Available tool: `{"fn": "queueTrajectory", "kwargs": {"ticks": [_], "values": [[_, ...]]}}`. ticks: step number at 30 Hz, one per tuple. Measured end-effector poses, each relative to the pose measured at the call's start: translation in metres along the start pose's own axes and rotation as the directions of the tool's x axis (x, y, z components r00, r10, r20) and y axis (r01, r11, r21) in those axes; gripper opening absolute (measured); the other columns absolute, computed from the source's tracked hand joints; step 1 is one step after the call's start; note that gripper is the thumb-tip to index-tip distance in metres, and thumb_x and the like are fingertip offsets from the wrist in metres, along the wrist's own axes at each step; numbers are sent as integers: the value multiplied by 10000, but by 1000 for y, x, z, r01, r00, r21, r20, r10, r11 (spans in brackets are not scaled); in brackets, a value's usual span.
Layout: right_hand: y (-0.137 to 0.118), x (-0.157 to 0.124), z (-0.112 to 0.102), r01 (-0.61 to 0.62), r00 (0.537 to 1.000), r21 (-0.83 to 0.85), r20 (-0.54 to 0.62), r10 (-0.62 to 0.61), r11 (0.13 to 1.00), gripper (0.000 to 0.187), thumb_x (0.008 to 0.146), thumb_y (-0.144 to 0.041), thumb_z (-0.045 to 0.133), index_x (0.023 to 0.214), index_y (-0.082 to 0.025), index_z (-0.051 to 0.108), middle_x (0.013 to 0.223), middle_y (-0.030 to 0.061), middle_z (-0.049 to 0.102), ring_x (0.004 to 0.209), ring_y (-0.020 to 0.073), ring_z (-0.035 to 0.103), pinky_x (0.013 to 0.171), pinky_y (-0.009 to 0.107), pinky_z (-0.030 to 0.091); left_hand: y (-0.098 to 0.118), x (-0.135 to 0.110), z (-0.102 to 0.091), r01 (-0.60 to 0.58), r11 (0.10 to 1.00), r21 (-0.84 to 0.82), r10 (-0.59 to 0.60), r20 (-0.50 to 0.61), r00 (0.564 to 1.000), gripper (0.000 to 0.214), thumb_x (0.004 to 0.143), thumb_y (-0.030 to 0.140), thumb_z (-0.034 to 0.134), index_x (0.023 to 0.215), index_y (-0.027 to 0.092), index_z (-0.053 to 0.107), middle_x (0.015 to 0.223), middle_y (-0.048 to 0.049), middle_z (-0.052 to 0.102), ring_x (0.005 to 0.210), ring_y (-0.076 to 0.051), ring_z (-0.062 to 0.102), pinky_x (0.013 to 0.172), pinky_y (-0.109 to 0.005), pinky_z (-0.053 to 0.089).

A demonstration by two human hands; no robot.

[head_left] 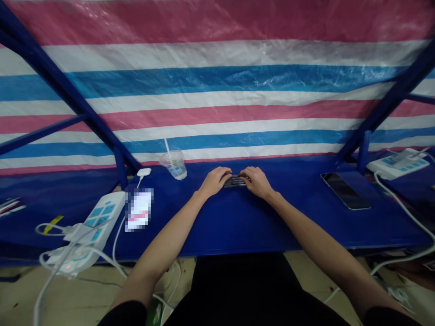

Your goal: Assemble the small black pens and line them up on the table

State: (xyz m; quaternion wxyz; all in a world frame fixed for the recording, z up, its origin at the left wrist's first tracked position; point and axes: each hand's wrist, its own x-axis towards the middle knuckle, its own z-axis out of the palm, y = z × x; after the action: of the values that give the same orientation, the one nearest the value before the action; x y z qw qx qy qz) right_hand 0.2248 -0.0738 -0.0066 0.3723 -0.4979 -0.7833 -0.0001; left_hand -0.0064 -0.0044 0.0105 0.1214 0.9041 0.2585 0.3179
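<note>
Both my hands meet at the far middle of the blue table. My left hand and my right hand each curl their fingers round one end of a small dark ridged object that lies between them on the table top. Its exact nature is too small to make out. Both forearms stretch straight out from my body.
A clear plastic cup with a straw stands left of my hands. A lit phone on a white cable and a white power strip lie at the left. A dark phone lies at the right, another power strip beyond it. Blue frame bars and a striped tarp stand behind.
</note>
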Motion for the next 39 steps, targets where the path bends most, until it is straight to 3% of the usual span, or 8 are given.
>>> {"fn": "queueTrajectory", "kwargs": {"ticks": [3, 10, 15, 19, 23, 28, 35, 39], "values": [[1, 0, 0, -14, 1000, -2, -6, 14, 1000, 129, 991, -207, 564, 1028, -213, 688, 987, 82, 721, 929, 242, 627, 807, 370, 386, 1, -1, 1, -10, 1000, -3, 10, -7, 1000, 213, 1022, 305, 596, 1210, 214, 637, 1106, -69, 699, 1019, -211, 672, 946, -382, 534], [1, 0, 2, 10, 1000, 11, 21, -10, 1000, 113, 990, -207, 585, 1027, -214, 691, 991, 76, 721, 934, 239, 622, 813, 369, 383, 2, 2, 0, -55, 997, 55, 53, 32, 998, 268, 1072, 298, 471, 996, 187, 703, 977, -72, 715, 967, -219, 656, 922, -399, 520], [3, -1, 2, -4, 1000, 0, 13, 4, 1000, 121, 995, -204, 575, 1032, -215, 690, 998, 82, 718, 932, 243, 622, 815, 370, 383, 3, 0, 1, -9, 999, 48, 9, 5, 1000, 195, 1016, 312, 612, 1180, 216, 656, 1081, -64, 705, 992, -217, 664, 925, -384, 522], [3, -1, 3, 9, 1000, -5, 30, -9, 1000, 123, 996, -202, 573, 1034, -211, 690, 996, 80, 727, 938, 244, 627, 813, 372, 382, 2, 0, 1, -39, 997, 59, 38, 25, 999, 132, 1033, 274, 575, 1092, 209, 673, 1060, -64, 704, 995, -216, 657, 913, -374, 515], [2, -1, 2, 14, 999, 5, 35, -14, 1000, 117, 996, -200, 577, 1032, -216, 687, 997, 69, 732, 941, 237, 631, 811, 369, 382, 1, 1, 1, -49, 997, 58, 47, 33, 998, 218, 1063, 297, 511, 1009, 193, 695, 983, -64, 714, 966, -217, 659, 906, -381, 516], [2, -1, 2, -9, 1000, -5, 12, 9, 1000, 114, 991, -190, 586, 1035, -209, 690, 995, 75, 724, 932, 234, 631, 809, 359, 384, 1, 0, 2, -10, 998, 57, 10, 8, 1000, 188, 1025, 326, 598, 1161, 215, 666, 1079, -63, 704, 995, -214, 665, 924, -371, 524], [5, -1, 6, 9, 1000, 15, 25, -9, 1000, 123, 1001, -191, 573, 1037, -215, 688, 1001, 67, 735, 941, 228, 634, 814, 356, 386, 4, 1, 1, -36, 997, 68, 33, 37, 999, 248, 1079, 314, 470, 1038, 192, 682, 1010, -65, 712, 968, -213, 652, 919, -378, 511], [5, -2, 5, 2, 1000, 19, 8, -2, 1000, 135, 1000, -196, 568, 1037, -218, 695, 996, 73, 730, 931, 230, 632, 808, 361, 391, 3, 0, 1, -13, 998, 64, 12, 19, 1000, 199, 1045, 348, 559, 1125, 206, 673, 1067, -64, 710, 992, -213, 659, 932, -375, 517]]}}
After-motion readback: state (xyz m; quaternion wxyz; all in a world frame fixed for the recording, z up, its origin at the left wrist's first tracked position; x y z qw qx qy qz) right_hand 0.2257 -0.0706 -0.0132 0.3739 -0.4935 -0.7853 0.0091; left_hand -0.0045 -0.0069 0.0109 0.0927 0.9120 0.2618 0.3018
